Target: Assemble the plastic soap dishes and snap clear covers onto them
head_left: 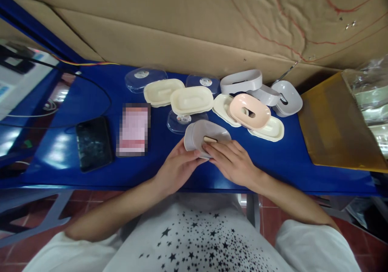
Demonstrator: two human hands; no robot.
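Observation:
Between my hands, above the front of the blue table, is a grey oval plastic dish (194,133) with a slot in its middle. My left hand (181,163) grips it from the left and below, thumb at the near rim. My right hand (232,159) holds its right side, with fingers laid over the slot. A cream-coloured bit shows in the slot. Just beyond lie cream oval trays (191,100) and a clear plastic lid (178,122) with a label. To their right, a peach slotted dish (250,110) rests on cream trays.
Several grey dishes (241,82) stand at the back right. An open cardboard box (333,122) with clear-wrapped items sits at the right. On the left lie a dark phone (93,142) and a blurred-out rectangular thing (133,129). Cables cross the left side; cardboard (169,29) lines the back.

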